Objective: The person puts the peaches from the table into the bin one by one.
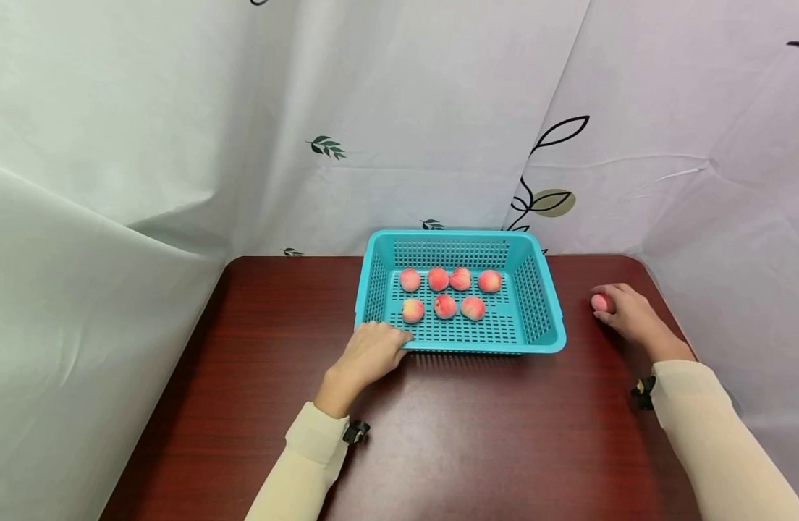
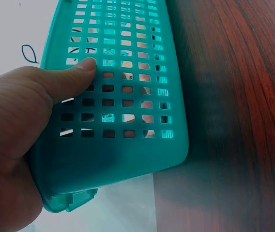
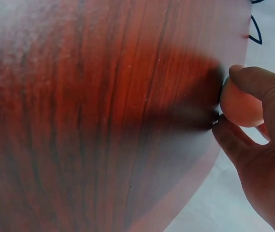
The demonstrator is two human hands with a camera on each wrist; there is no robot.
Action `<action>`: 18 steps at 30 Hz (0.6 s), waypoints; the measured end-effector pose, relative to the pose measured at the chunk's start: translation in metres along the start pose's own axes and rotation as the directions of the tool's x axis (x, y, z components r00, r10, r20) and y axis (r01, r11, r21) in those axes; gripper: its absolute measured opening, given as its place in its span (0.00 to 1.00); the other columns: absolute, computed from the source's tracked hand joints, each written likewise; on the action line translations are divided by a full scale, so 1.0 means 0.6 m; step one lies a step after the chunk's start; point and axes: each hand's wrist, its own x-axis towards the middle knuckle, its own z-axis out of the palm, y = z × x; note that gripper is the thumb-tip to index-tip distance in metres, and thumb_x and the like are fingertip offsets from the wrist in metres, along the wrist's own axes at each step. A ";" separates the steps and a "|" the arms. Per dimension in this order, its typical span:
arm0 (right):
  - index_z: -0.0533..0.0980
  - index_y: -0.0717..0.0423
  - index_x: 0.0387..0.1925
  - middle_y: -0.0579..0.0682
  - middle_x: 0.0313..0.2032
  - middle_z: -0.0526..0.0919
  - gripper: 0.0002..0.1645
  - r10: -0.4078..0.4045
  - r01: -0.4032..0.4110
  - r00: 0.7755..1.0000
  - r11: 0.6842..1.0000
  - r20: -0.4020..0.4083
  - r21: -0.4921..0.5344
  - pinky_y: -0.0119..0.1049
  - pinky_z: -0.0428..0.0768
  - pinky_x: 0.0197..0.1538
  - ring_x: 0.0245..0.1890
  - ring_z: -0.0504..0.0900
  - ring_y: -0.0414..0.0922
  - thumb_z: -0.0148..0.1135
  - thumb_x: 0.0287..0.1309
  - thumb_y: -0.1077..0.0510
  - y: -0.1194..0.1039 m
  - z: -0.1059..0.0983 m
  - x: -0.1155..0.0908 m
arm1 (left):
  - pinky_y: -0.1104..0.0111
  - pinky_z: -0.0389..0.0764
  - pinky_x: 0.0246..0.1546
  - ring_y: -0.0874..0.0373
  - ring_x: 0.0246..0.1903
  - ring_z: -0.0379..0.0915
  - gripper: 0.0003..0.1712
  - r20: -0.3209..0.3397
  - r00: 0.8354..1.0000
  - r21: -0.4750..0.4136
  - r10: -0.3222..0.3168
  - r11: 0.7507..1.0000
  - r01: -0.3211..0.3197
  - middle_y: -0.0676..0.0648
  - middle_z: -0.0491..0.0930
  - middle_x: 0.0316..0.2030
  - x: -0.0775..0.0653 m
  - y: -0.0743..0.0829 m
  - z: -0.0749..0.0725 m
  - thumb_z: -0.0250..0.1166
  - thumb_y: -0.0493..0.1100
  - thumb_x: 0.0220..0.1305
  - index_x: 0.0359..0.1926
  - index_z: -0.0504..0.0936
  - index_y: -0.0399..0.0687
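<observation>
A turquoise plastic basket (image 1: 552,311) with slotted walls stands toward the back of the table. Several pink-and-yellow peaches (image 1: 444,307) lie in two loose rows on its floor. My left hand (image 1: 371,352) grips the basket's front rim near the left corner; in the left wrist view the thumb presses the outer wall, while the other fingers are mostly hidden behind it. To the right of the basket, my right hand (image 1: 630,316) holds a single peach (image 3: 241,104) between thumb and fingers, at the tabletop. Part of that peach is covered by the fingers.
The dark red-brown wooden table (image 1: 478,441) has a rounded corner at the back right, near my right hand. A white curtain (image 1: 399,108) with leaf prints hangs behind the table and along both sides.
</observation>
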 end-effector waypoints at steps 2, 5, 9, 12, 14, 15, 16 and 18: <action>0.72 0.68 0.60 0.76 0.59 0.70 0.26 0.004 -0.004 1.000 1.000 -0.006 -0.007 0.69 0.71 0.51 0.52 0.72 0.72 0.66 0.63 0.63 -0.001 0.000 -0.001 | 0.68 0.52 0.18 0.59 0.15 0.63 0.20 0.001 1.000 0.001 0.000 1.000 0.000 0.53 0.65 0.13 0.000 0.000 0.000 0.69 0.41 0.66 0.19 0.71 0.56; 0.73 0.69 0.59 0.76 0.59 0.70 0.25 0.017 -0.017 1.000 1.000 -0.009 -0.009 0.69 0.71 0.51 0.53 0.72 0.73 0.66 0.63 0.63 0.000 0.000 -0.003 | 0.68 0.51 0.17 0.59 0.14 0.62 0.21 -0.004 1.000 0.001 0.002 1.000 -0.002 0.54 0.64 0.12 0.000 -0.001 0.001 0.69 0.41 0.66 0.18 0.71 0.57; 0.73 0.69 0.59 0.76 0.59 0.70 0.25 0.027 -0.028 0.999 1.000 -0.018 -0.005 0.68 0.72 0.51 0.52 0.72 0.73 0.67 0.63 0.63 0.002 0.002 -0.006 | 0.69 0.51 0.17 0.60 0.14 0.62 0.21 -0.012 1.000 0.000 0.007 1.000 -0.007 0.54 0.64 0.12 0.000 -0.001 0.004 0.70 0.42 0.66 0.18 0.71 0.57; 0.74 0.68 0.58 0.75 0.58 0.72 0.24 0.016 -0.016 0.999 1.000 -0.041 0.002 0.67 0.73 0.50 0.52 0.74 0.72 0.68 0.62 0.63 -0.001 0.001 -0.009 | 0.68 0.51 0.17 0.60 0.14 0.63 0.21 -0.016 1.000 0.001 0.008 1.000 -0.008 0.54 0.65 0.12 0.000 -0.002 0.005 0.70 0.42 0.65 0.18 0.71 0.57; 0.75 0.67 0.57 0.74 0.58 0.73 0.24 -0.002 0.002 0.998 1.000 -0.063 0.004 0.66 0.73 0.50 0.51 0.74 0.71 0.68 0.61 0.63 -0.004 -0.001 -0.009 | 0.68 0.52 0.17 0.59 0.15 0.64 0.20 -0.015 1.000 0.000 0.004 1.000 -0.004 0.54 0.66 0.12 0.000 -0.002 0.005 0.70 0.42 0.65 0.18 0.72 0.57; 0.75 0.67 0.57 0.73 0.57 0.73 0.24 -0.007 0.008 0.997 1.000 -0.071 0.007 0.66 0.73 0.50 0.51 0.74 0.71 0.68 0.61 0.63 -0.007 -0.002 -0.010 | 0.68 0.52 0.17 0.59 0.15 0.64 0.20 -0.014 1.000 -0.002 0.002 1.000 -0.002 0.54 0.66 0.13 0.000 -0.002 0.004 0.70 0.42 0.66 0.19 0.72 0.57; 0.76 0.66 0.57 0.73 0.57 0.74 0.24 -0.015 0.016 0.996 1.000 -0.083 0.006 0.66 0.73 0.49 0.51 0.75 0.70 0.69 0.61 0.64 -0.010 -0.004 -0.010 | 0.68 0.53 0.17 0.59 0.15 0.64 0.20 -0.012 1.000 -0.004 0.000 1.000 0.000 0.54 0.66 0.13 0.000 -0.002 0.004 0.70 0.42 0.66 0.19 0.73 0.57; 0.75 0.66 0.57 0.72 0.58 0.73 0.24 -0.021 0.022 0.995 1.000 -0.093 0.009 0.65 0.73 0.49 0.51 0.75 0.69 0.70 0.61 0.64 -0.017 -0.007 -0.009 | 0.67 0.53 0.17 0.58 0.15 0.65 0.19 -0.008 1.000 -0.008 -0.005 1.000 0.005 0.53 0.66 0.13 0.000 -0.002 0.004 0.70 0.43 0.66 0.19 0.73 0.57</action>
